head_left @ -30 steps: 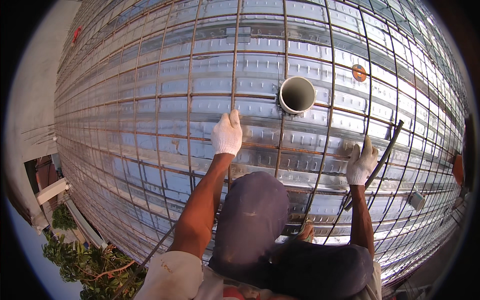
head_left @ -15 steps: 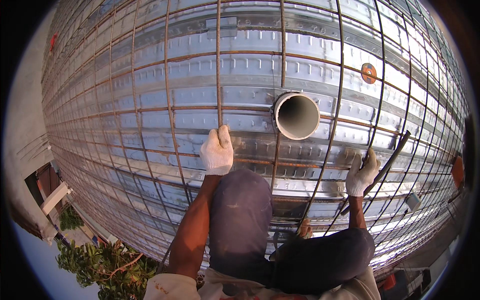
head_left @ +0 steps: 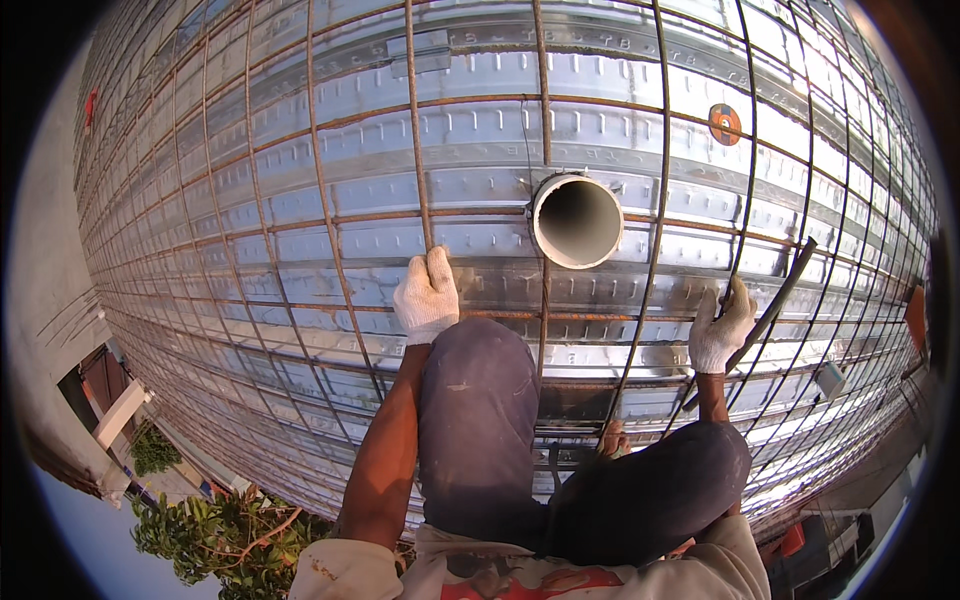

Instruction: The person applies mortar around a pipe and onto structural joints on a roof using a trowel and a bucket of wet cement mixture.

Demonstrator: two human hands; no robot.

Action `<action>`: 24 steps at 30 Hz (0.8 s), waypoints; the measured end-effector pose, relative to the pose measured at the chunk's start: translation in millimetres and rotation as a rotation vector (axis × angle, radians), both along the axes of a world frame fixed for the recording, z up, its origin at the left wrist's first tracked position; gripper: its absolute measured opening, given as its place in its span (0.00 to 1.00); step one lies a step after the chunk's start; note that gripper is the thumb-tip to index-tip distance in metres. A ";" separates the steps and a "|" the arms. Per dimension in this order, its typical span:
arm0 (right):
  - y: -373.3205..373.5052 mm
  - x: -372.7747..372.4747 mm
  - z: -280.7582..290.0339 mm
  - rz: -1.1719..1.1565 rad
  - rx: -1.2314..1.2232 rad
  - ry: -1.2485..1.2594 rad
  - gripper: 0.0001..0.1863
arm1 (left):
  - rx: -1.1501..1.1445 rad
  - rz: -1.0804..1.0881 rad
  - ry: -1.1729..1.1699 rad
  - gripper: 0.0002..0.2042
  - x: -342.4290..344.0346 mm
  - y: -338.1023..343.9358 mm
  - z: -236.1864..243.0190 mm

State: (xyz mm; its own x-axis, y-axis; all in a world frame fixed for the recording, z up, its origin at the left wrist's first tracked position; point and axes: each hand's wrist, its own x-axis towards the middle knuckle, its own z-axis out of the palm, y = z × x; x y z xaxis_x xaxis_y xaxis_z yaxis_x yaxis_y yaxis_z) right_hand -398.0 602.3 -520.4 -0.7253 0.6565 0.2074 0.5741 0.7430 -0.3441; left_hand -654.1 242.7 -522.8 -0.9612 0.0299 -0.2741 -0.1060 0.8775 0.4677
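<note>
My left hand (head_left: 428, 298), in a white knit glove, has its fingers closed on a vertical bar of the rusty steel rebar mesh (head_left: 420, 175), just left of my raised knee. My right hand (head_left: 722, 325), also gloved, has its fingers curled round another mesh bar on the right. A white plastic pipe (head_left: 590, 228) stands up through the mesh between and above my hands. A long dark bar (head_left: 785, 292) lies slanting on the mesh beside my right hand. Beneath the mesh is ribbed silver metal decking (head_left: 490, 175).
An orange disc (head_left: 725, 124) lies at upper right, a small grey block (head_left: 830, 380) at right. My bent legs (head_left: 478, 420) rest over the mesh. A concrete wall (head_left: 50, 250) with protruding bars borders the left; a leafy tree (head_left: 220, 540) shows beyond the lower left edge.
The view has shifted, so pipe and mesh sit lower and, lately, further left than a second ago. My left hand has moved slightly down, close against my knee; both hands keep hold of the bars.
</note>
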 end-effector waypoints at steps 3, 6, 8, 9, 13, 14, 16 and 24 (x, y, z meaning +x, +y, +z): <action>0.6 -1.0 1.4 -0.013 -0.002 0.000 0.27 | 0.015 -0.012 0.046 0.22 1.4 2.2 -0.2; 0.1 -3.7 4.7 -0.062 -0.054 -0.029 0.27 | 0.038 0.076 -0.134 0.22 -2.5 4.5 2.0; -1.2 0.3 3.4 -0.084 -0.040 -0.064 0.27 | 0.002 0.074 -0.146 0.24 -1.9 5.2 5.0; 2.4 1.3 2.7 -0.078 -0.067 -0.072 0.27 | -0.015 0.072 -0.150 0.25 -1.4 5.1 5.9; 1.4 3.7 -1.7 -0.015 0.004 0.000 0.26 | 0.009 0.033 -0.088 0.27 -1.2 3.6 5.7; 1.9 2.8 -3.0 0.001 0.039 0.004 0.26 | 0.022 0.018 -0.068 0.28 -1.0 0.8 4.9; 2.1 0.6 -1.8 0.034 0.111 0.016 0.26 | 0.034 -0.002 -0.036 0.28 -1.9 -2.7 5.7; 12.6 7.5 24.9 -0.021 -0.068 -0.091 0.27 | 0.016 -0.052 0.054 0.31 -9.5 15.8 -2.0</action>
